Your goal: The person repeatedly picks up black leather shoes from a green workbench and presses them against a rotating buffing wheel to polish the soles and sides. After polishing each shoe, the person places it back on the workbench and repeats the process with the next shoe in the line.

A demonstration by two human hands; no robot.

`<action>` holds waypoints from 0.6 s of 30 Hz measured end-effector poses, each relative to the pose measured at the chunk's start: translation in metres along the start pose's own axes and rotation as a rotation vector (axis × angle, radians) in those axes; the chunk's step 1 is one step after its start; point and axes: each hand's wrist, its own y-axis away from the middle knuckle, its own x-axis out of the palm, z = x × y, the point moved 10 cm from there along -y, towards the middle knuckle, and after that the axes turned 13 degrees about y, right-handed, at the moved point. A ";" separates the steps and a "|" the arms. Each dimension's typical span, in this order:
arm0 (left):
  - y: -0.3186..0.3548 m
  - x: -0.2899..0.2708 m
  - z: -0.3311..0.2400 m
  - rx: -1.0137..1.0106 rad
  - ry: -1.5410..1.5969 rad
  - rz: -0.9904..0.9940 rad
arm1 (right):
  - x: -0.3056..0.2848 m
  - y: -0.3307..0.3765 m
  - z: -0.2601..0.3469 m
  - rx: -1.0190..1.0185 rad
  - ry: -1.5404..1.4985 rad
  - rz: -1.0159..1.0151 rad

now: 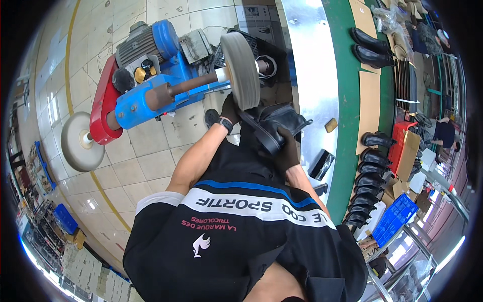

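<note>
Right hand (288,150) grips the boot (274,121) at the wheel (240,70), left hand (230,109) of uncertain grip; we judge buffing in progress, next needing steady turning.

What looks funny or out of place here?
I see nothing spilled. Slightly odd: two black boots sit apart from the longer row of boots along the green table, and a small brown block lies crooked on the shiny bench.

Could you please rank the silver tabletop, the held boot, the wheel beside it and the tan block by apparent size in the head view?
1. Silver tabletop
2. Held boot and wheel: too alike to rank, boot partly covered
3. Tan block
</note>
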 end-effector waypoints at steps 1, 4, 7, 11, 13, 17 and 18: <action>0.005 -0.024 0.013 -0.133 0.193 -0.101 | 0.006 -0.003 0.000 0.042 0.010 0.027; 0.040 -0.075 0.013 -0.373 0.591 -0.576 | 0.017 -0.016 -0.004 0.173 -0.026 0.098; 0.072 -0.075 -0.069 -0.212 0.138 -0.801 | 0.009 -0.042 -0.019 0.305 -0.017 0.146; 0.071 -0.003 -0.196 0.403 -1.070 -0.554 | -0.018 -0.066 -0.033 0.264 0.203 0.017; 0.060 0.074 -0.230 0.619 -1.469 -0.332 | -0.026 -0.081 -0.062 0.310 0.132 0.062; 0.040 0.136 -0.245 0.630 -1.302 -0.167 | -0.001 -0.057 -0.068 0.323 0.055 -0.018; 0.041 0.153 -0.243 0.647 -1.288 -0.110 | 0.004 -0.062 -0.077 0.287 0.019 0.056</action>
